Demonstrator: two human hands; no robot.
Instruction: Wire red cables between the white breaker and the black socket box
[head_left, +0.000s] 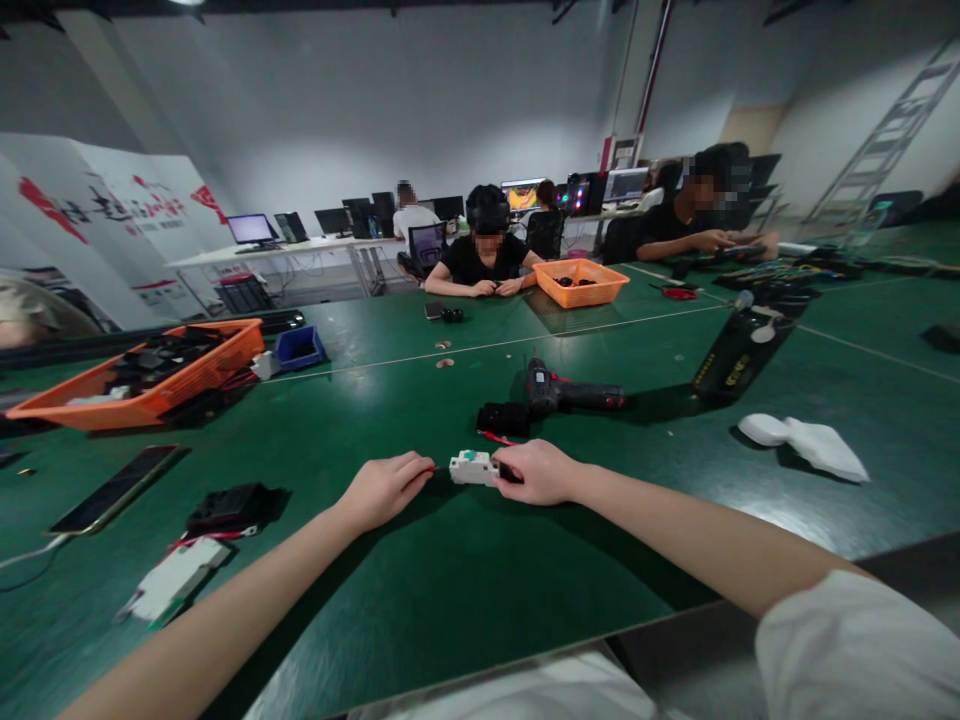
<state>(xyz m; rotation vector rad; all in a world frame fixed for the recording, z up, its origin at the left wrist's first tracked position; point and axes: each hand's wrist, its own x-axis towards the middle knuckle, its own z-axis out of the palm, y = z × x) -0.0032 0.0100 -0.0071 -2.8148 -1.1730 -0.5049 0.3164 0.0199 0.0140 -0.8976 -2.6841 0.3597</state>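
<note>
The right grip (541,472) pinches the white module (472,467) at its right end, between thumb and fingers, holding it just above the bench (420,590) and between the 2 hands. The module is a small, blocky, stepped piece in white plastic, with a green part on its upper side and dark openings at its end. The left grip (386,490) has its fingers drawn together just left of the module; a thin dark piece shows in between, too blurred to name, and I cannot tell if the fingers pinch it. Just beyond the right grip lie a red lead (496,438), a black block (502,418) and a power drill (574,390). Left of the left grip and nearer the wearer, a second white module (176,580) lies beside a black box (225,507), with a phone (112,490) further left. Beyond the phone, an orange basket (150,410) is heaped with black parts, and a small blue tray (299,362) beside it holds dark bits. Well beyond the right grip, a second orange basket (585,295) holds a few dark pieces, next to a co-worker's arm (525,275).
</note>
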